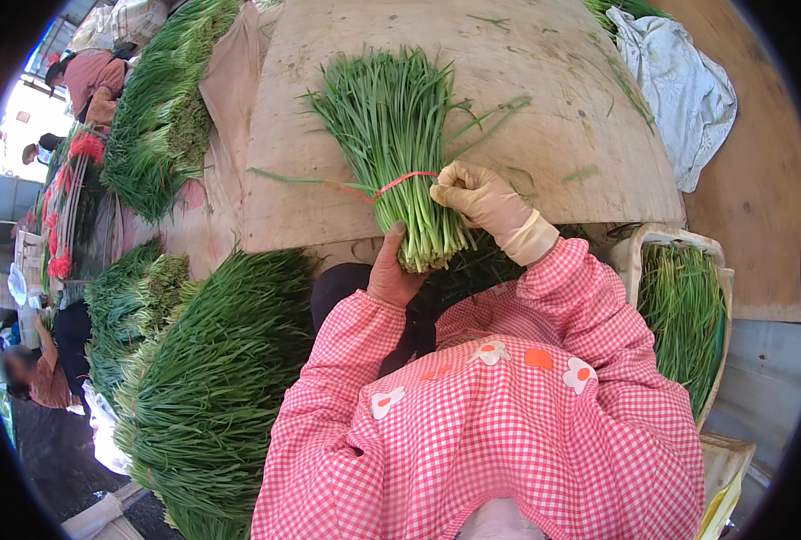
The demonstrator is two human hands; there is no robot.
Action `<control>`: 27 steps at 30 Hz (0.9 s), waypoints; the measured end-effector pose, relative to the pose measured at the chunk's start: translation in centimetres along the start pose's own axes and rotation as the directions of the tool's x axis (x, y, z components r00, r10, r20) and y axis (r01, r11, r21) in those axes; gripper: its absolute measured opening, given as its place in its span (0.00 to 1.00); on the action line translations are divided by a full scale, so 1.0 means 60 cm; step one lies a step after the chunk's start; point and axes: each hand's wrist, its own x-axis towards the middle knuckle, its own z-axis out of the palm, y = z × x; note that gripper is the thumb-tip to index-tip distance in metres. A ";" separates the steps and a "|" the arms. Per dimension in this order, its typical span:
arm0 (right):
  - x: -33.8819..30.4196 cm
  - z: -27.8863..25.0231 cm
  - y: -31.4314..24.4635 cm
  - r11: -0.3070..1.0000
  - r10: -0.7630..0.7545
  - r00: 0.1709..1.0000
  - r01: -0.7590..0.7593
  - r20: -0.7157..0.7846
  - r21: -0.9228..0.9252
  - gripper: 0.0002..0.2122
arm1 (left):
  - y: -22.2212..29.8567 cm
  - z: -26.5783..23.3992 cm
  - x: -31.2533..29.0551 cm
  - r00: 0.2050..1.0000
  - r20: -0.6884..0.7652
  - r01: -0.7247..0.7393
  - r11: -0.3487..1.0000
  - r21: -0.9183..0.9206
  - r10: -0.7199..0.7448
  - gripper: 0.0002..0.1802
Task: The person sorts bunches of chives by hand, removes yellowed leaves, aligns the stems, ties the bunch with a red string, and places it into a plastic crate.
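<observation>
A thick bunch of green chives point(391, 117) lies on the wooden board in front of me, leaf tips pointing away and pale cut stems toward me. Around its lower part runs a thin red tie point(407, 178), with a loose end trailing left. My bare left hand point(391, 270) grips the stem end from the left, its thumb on the stems and the other fingers hidden underneath. On the right side, my gloved right hand point(489, 202) has its fingers pinched together where the red tie meets them.
Loose leaves are scattered over the wooden board point(292, 99). Large chive piles point(220, 387) stand at left, and a white crate point(634, 270) of chives at right. A pale cloth point(679, 99) hangs at the far right. Red ties point(63, 202) and other people point(90, 76) are far left.
</observation>
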 end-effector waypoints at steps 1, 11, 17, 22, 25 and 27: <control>-0.008 -0.001 -0.014 0.999 0.046 0.998 -0.047 0.053 0.025 0.06 | 0.002 -0.001 -0.001 1.000 -0.021 0.004 1.000 0.002 -0.004 0.31; -0.035 -0.007 -0.002 0.988 0.068 0.986 -0.089 0.155 0.129 0.05 | 0.000 -0.012 -0.001 0.999 -0.042 0.020 0.998 0.063 -0.018 0.32; -0.099 -0.002 -0.062 0.893 0.189 0.927 -0.300 0.325 0.336 0.04 | 0.001 -0.005 -0.001 0.999 -0.046 -0.004 0.999 0.050 0.007 0.32; -0.205 -0.090 -0.109 0.906 -0.419 0.855 0.374 0.306 0.196 0.09 | 0.000 -0.002 -0.002 0.998 -0.052 -0.029 0.999 0.036 0.031 0.31; -0.198 -0.081 -0.152 0.840 0.424 0.862 -0.261 0.276 -0.476 0.05 | -0.002 -0.004 0.002 1.000 -0.030 -0.002 1.000 0.017 0.003 0.31; -0.187 -0.086 -0.084 0.293 0.175 0.976 0.077 0.132 -0.953 0.07 | -0.002 -0.004 0.002 1.000 -0.023 0.003 1.000 0.009 -0.003 0.31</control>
